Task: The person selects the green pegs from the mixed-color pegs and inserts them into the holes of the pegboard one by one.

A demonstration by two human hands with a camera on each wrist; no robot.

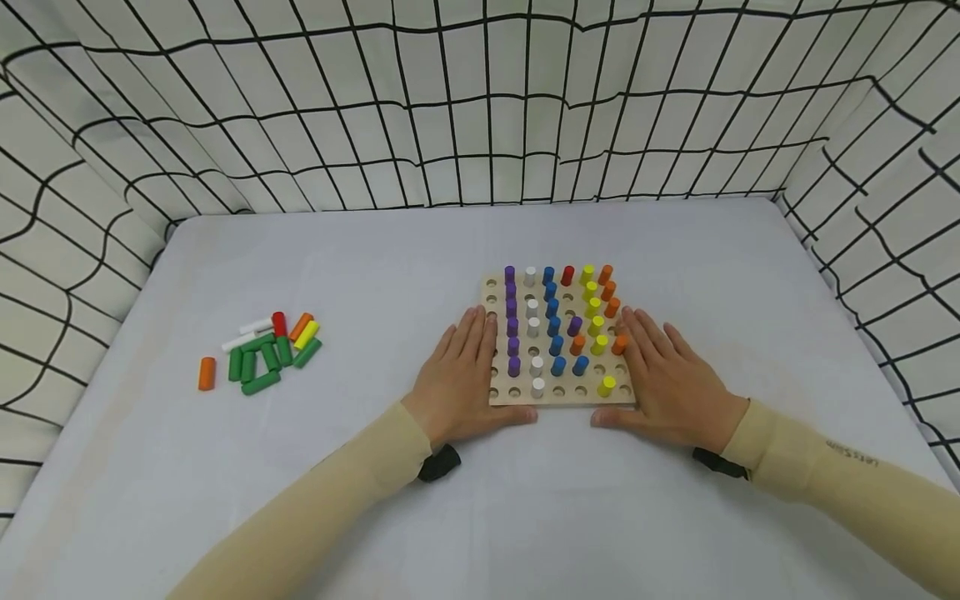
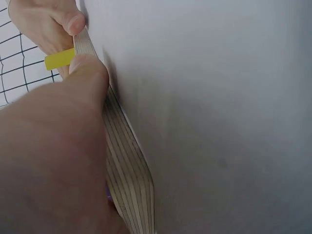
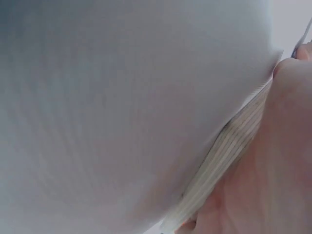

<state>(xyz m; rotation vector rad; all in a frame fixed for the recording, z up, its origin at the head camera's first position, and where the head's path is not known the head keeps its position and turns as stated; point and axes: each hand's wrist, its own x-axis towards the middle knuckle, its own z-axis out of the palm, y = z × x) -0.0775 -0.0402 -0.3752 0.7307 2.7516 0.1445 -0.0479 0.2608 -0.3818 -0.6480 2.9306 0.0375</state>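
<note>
A wooden pegboard (image 1: pixel 570 400) lies on the white table with coloured pegs upright in many of its holes. Purple pegs (image 1: pixel 512 327) line the left side, then come white pegs (image 1: pixel 532 327), blue pegs (image 1: pixel 553 307), yellow pegs (image 1: pixel 596 325) and orange pegs (image 1: pixel 609 291), plus a red peg (image 1: pixel 567 275). My left hand (image 1: pixel 459 383) lies along the board's left side with straight fingers, thumb at the front edge. Against the right side, my right hand (image 1: pixel 671 387) mirrors it. In the left wrist view the thumb touches the layered board edge (image 2: pixel 129 170).
Loose pegs lie in a pile on the left of the table: several green pegs (image 1: pixel 260 382), white ones, a red, a yellow and an orange one. Another orange peg (image 1: pixel 207 373) lies apart from them. A black wire grid (image 1: pixel 487 108) over white walls encloses the table's back and sides.
</note>
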